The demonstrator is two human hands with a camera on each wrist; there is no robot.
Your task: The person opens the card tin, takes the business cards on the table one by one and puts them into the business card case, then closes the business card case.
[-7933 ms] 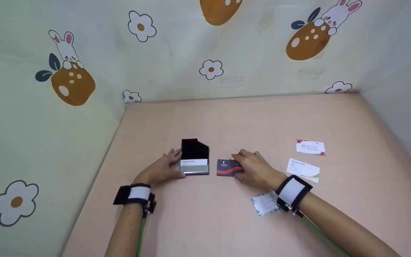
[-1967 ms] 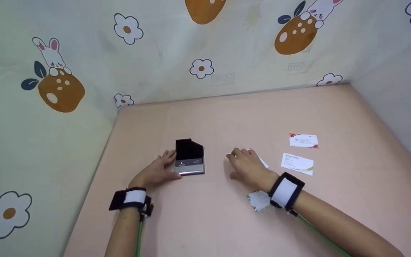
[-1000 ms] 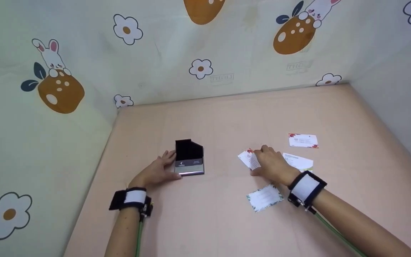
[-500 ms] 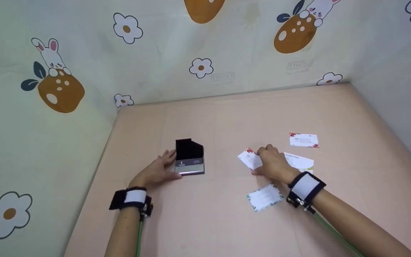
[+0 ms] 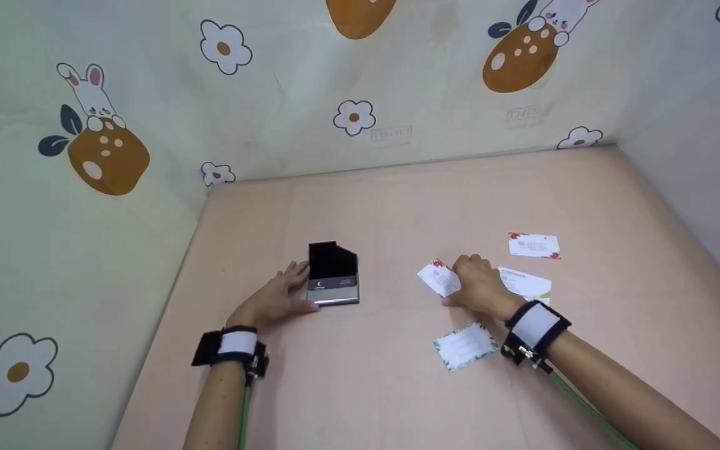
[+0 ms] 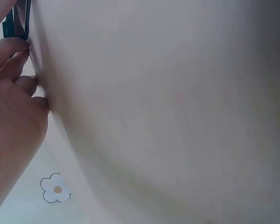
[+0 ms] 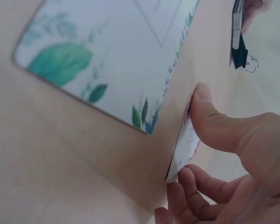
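Observation:
My left hand (image 5: 275,297) holds the left side of an open business card case (image 5: 334,293), thumb at its near corner. Inside the case lies a dark card (image 5: 335,283), below the raised black lid. In the left wrist view my curled fingers (image 6: 14,65) meet the case edge. My right hand (image 5: 484,287) pinches a white business card with red flowers (image 5: 437,277) by its edges, between thumb and fingers. The right wrist view has this card (image 7: 183,147) slightly tilted; the hand covers its right part in the head view.
Near the right wrist lies a white card with green leaves (image 5: 466,347). Beyond the right hand are a white card with a green-yellow corner (image 5: 525,284), partly covered, and another red-flowered card (image 5: 534,245). A patterned wall covering (image 5: 285,125) borders the table (image 5: 385,387).
The dark card, earlier under my right hand on the table, now lies in the case. My right hand moved right and took hold of the red-flowered card. Almost nothing moved in the last half second.

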